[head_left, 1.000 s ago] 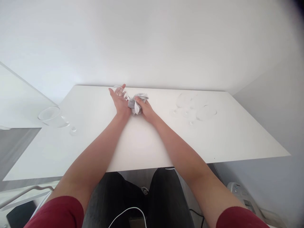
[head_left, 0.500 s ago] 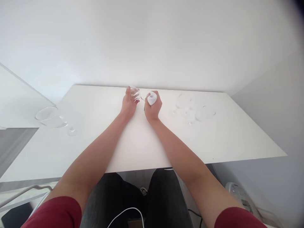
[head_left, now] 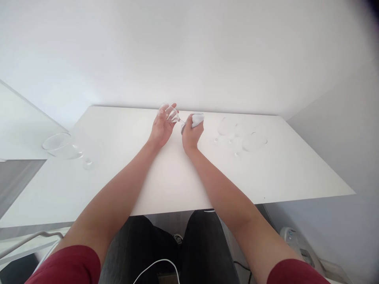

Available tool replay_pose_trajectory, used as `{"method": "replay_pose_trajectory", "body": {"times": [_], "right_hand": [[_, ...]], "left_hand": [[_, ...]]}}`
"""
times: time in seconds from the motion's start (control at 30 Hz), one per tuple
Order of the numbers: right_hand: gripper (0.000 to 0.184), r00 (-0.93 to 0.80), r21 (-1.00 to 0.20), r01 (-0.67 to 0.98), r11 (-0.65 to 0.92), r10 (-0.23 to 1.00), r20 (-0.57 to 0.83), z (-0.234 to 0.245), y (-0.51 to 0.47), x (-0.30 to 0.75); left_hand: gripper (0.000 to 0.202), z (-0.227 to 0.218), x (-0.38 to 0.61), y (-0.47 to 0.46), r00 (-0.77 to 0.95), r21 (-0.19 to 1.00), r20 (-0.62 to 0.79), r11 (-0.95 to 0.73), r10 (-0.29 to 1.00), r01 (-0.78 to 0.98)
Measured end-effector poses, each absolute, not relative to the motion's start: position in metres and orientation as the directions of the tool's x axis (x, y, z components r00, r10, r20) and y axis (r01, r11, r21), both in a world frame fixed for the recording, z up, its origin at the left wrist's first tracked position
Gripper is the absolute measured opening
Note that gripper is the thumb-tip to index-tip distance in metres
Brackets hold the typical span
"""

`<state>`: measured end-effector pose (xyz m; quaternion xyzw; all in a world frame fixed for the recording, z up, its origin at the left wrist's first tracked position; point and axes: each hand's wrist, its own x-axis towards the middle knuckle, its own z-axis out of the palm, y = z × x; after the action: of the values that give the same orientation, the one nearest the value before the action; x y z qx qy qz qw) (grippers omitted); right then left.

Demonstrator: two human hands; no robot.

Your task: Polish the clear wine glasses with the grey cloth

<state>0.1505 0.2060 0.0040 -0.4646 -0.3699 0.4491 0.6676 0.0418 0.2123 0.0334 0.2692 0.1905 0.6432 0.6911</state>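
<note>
My left hand (head_left: 161, 127) cups the bowl of a clear wine glass (head_left: 169, 113), held on its side over the far middle of the white table (head_left: 166, 173). The glass's thin stem points right toward my right hand (head_left: 191, 132). That hand is closed on a bunched white cloth (head_left: 196, 119), pressed around the stem end of the glass. The foot of the glass is hidden inside the cloth.
Three clear wine glasses (head_left: 241, 136) lie grouped on the table to the right of my hands. One more glass (head_left: 63, 146) lies on its side at the left edge. A white wall runs along the table's far side. A white cable (head_left: 156, 266) lies by my knees.
My left hand went from lying flat and open to cupping and lifting the glass bowl. My right hand bunched the loose cloth and brought it to the stem end.
</note>
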Motion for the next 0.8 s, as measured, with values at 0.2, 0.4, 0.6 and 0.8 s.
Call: {"method": "replay_pose_trajectory", "body": {"times": [0.2,0.4,0.6,0.8], "right_hand": [[0.029,0.364,-0.900,-0.406,0.159,0.931,0.000,0.003,0.206,0.142],[0.022,0.502,-0.928,-0.282,0.244,0.862,0.074,0.009,0.195,0.135],[0.020,0.451,-0.939,-0.305,0.163,0.893,0.008,0.002,0.200,0.136],[0.020,0.381,-0.935,0.139,0.327,0.853,0.355,0.007,0.191,0.136]], "left_hand": [[0.039,0.033,0.040,0.210,0.134,0.663,0.123,0.019,0.983,-0.749],[0.030,0.030,0.038,0.215,0.102,0.665,0.152,-0.025,0.983,-0.746],[0.031,0.030,0.039,0.214,0.073,0.645,0.159,-0.047,0.985,-0.763],[0.042,0.029,0.035,0.218,-0.022,0.624,0.090,-0.073,0.996,-0.778]]}}
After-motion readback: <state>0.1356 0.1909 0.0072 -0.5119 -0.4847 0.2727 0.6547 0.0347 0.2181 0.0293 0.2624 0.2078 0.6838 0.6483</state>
